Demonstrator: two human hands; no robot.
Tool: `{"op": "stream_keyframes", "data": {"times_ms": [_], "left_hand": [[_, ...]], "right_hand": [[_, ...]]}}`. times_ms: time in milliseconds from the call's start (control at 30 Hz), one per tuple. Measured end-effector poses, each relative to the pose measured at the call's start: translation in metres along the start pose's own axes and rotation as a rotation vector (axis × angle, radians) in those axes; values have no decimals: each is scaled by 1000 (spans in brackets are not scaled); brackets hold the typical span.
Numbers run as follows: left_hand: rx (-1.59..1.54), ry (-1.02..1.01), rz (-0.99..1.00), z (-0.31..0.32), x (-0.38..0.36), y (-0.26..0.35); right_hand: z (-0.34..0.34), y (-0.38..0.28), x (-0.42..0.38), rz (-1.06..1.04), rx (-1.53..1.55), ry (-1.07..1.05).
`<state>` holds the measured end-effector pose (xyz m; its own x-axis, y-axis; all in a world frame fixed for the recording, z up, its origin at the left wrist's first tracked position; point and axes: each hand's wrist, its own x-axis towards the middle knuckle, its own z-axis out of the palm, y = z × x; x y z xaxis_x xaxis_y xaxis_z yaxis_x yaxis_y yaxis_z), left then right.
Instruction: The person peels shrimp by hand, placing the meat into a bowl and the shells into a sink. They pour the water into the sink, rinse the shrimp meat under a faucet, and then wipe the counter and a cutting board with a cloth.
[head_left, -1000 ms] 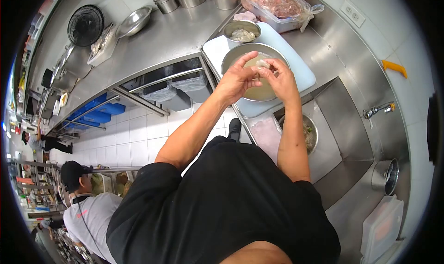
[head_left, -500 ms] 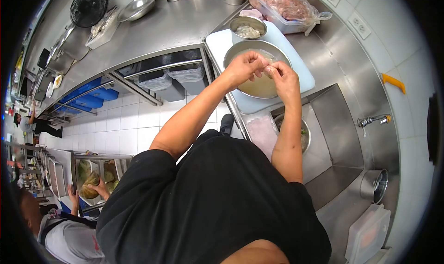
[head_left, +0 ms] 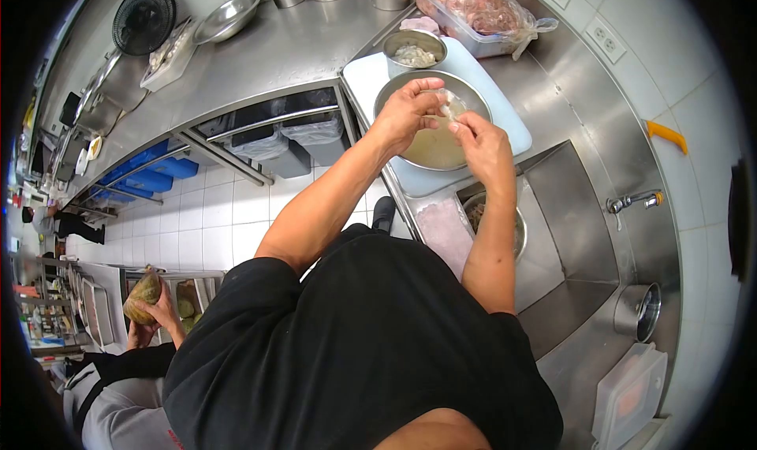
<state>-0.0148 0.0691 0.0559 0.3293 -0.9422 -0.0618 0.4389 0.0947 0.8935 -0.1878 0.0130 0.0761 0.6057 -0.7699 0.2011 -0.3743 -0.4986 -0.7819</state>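
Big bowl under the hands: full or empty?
Partly full: the big bowl holds pale cloudy liquid well below its rim.

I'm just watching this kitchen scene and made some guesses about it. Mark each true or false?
1. Both hands are raised over the large metal bowl. True: the left hand and the right hand meet above it.
2. The left hand pinches a small pale piece of food. True.
3. The large bowl stands on the floor. False: it sits on a light cutting board on the steel counter.
4. The smaller bowl behind it is empty. False: it holds pale pieces.
5. The fan is beside the tap. False: the fan is far to the left on the counter, while the tap is at the sink on the right.
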Motion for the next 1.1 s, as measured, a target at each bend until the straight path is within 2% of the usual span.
{"op": "stream_keyframes", "data": {"times_ms": [67, 233, 300, 400, 433, 500, 600, 700, 800, 900, 1000, 1100], "left_hand": [[-56, 10, -20, -4, 9, -1], [86, -73, -57, -17, 21, -2], [195, -54, -39, -21, 25, -6], [1408, -148, 232, -24, 27, -14], [1607, -207, 223, -28, 31, -26], [2012, -335, 211, -37, 42, -46], [1439, -213, 141, -13, 30, -29], [1106, -268, 152, 1, 22, -12], [1015, -306, 200, 7, 15, -2], [981, -282, 280, 2, 11, 4], [960, -248, 225, 0, 4, 9], [850, -230, 219, 3, -4, 12]], "right_hand": [[-8, 4, -6, 16, 33, 27], [-40, 32, -30, 41, 122, 228], [-53, 73, -43, 9, -83, 217], [-54, 114, -68, 66, -453, 182], [-54, 115, -73, 98, -587, 162], [-56, 110, -65, -36, -530, 235], [-52, 74, -49, -160, -391, 262], [-31, 38, -29, -312, -237, 255], [-7, 33, -1, -289, -141, 133], [3, 25, 10, -250, -13, 113], [3, 20, 14, -138, -1, 35], [9, 34, 20, -42, 305, 5]]}}
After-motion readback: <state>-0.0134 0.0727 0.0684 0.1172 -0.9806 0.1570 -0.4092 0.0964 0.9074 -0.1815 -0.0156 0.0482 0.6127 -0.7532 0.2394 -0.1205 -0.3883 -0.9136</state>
